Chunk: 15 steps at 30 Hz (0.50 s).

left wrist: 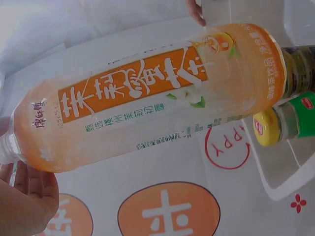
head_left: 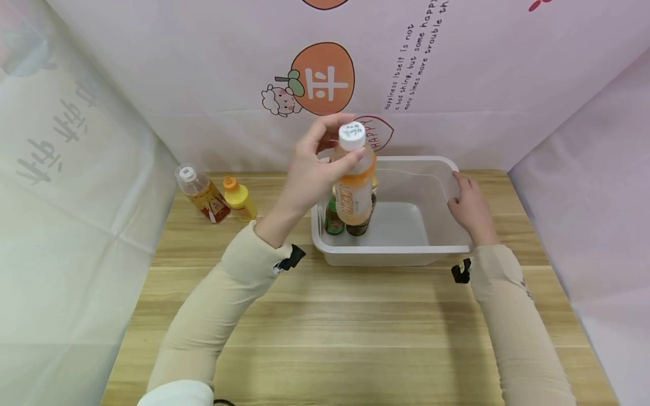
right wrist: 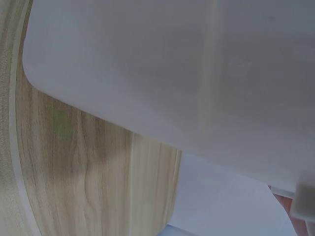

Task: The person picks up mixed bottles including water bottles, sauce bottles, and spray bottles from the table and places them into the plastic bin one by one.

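My left hand (head_left: pixel 311 172) grips a drink bottle (head_left: pixel 355 197) with a white cap, thumb and fingers around its upper part. The bottle is held up over the left side of a white plastic bin (head_left: pixel 391 250); its orange label (left wrist: pixel 133 83) faces the left wrist camera. Inside the bin, partly hidden by the bottle, stand a green-labelled jar (head_left: pixel 333 221) with a yellow cap (left wrist: pixel 266 129) and a dark jar (head_left: pixel 358 230). On the bin's right rim, my right hand (head_left: pixel 473 208) holds the edge. The bin's outer wall (right wrist: pixel 147 64) fills most of the right wrist view.
On the wooden table (head_left: pixel 330 332), left of the bin, a clear bottle with a red-brown label (head_left: pixel 207 198) stands beside a yellow squeeze bottle (head_left: pixel 238 200) with an orange cap. Printed white sheeting (head_left: pixel 213 73) encloses the table at the back and both sides.
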Each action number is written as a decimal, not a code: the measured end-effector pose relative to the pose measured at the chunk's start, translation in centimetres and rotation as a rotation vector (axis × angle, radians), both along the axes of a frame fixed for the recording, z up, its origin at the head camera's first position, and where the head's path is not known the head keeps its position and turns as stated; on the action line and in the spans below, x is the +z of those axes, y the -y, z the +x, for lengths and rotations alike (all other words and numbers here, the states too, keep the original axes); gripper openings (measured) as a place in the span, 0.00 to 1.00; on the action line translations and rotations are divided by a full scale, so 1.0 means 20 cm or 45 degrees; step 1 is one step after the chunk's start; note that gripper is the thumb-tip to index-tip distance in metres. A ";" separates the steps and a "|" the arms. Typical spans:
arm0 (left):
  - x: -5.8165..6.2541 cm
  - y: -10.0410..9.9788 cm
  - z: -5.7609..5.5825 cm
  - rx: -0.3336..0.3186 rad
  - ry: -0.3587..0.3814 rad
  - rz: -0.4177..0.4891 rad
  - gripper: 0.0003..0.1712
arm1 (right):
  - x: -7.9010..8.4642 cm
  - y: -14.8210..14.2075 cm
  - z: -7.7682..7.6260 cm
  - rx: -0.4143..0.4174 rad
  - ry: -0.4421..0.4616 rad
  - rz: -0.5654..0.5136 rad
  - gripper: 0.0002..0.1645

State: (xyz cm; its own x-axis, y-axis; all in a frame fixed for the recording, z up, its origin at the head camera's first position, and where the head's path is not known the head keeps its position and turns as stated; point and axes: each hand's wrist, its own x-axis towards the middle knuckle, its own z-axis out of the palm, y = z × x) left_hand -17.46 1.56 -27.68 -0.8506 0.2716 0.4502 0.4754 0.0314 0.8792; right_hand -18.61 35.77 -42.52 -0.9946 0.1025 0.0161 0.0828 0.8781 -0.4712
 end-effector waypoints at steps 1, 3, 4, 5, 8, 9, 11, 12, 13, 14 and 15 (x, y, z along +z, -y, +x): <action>0.00 -0.01 0.00 -0.016 0.000 -0.009 0.27 | 0.00 0.00 0.00 -0.002 0.002 0.000 0.41; -0.01 -0.04 0.00 -0.040 -0.006 -0.036 0.27 | 0.00 0.00 0.00 -0.004 0.004 -0.003 0.41; -0.02 -0.05 -0.01 -0.051 -0.011 -0.049 0.28 | 0.00 0.00 0.00 -0.005 0.005 -0.006 0.41; -0.03 -0.07 -0.01 -0.061 -0.016 -0.061 0.27 | 0.00 0.00 0.00 -0.006 0.002 -0.008 0.41; -0.04 -0.10 -0.01 -0.080 -0.021 -0.084 0.27 | 0.00 0.00 0.00 -0.007 -0.007 -0.014 0.41; -0.05 -0.11 -0.01 -0.086 -0.013 -0.091 0.27 | 0.00 0.00 0.00 -0.006 -0.008 -0.014 0.41; -0.06 -0.14 -0.01 -0.096 0.012 -0.108 0.27 | 0.00 0.00 0.00 -0.006 -0.008 -0.015 0.41; -0.06 -0.15 -0.01 -0.105 0.030 -0.118 0.27 | 0.00 0.00 0.00 -0.006 -0.008 -0.015 0.41; -0.06 -0.16 -0.01 -0.116 0.048 -0.129 0.27 | 0.00 0.00 0.00 -0.005 -0.007 -0.016 0.41; -0.07 -0.18 -0.01 -0.127 0.067 -0.143 0.27 | 0.00 0.00 0.00 -0.006 -0.005 -0.017 0.41; -0.07 -0.19 -0.01 -0.140 0.087 -0.155 0.27 | 0.00 0.00 0.00 -0.007 -0.004 -0.018 0.41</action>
